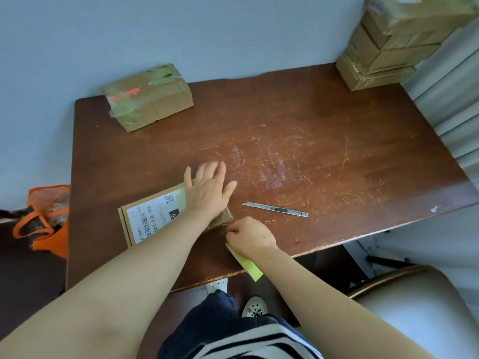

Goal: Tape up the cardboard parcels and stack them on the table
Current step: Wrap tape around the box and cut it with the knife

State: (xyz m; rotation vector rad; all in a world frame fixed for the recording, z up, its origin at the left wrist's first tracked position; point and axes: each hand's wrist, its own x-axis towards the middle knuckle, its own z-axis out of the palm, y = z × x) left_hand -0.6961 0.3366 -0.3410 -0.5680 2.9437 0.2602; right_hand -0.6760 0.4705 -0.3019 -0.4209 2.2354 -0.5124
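A flat cardboard parcel with a white shipping label lies near the front left of the brown table. My left hand presses flat on its right end, fingers straight and spread. My right hand sits just right of the parcel's near corner, fingers curled, gripping a yellowish tape roll that pokes out below the wrist. A taped parcel rests at the back left. A stack of several taped parcels stands at the back right corner.
A silver utility knife lies on the table right of my hands, blade out to the left. An orange bag sits on the floor at the left. A chair seat is at the lower right. A wall backs the table.
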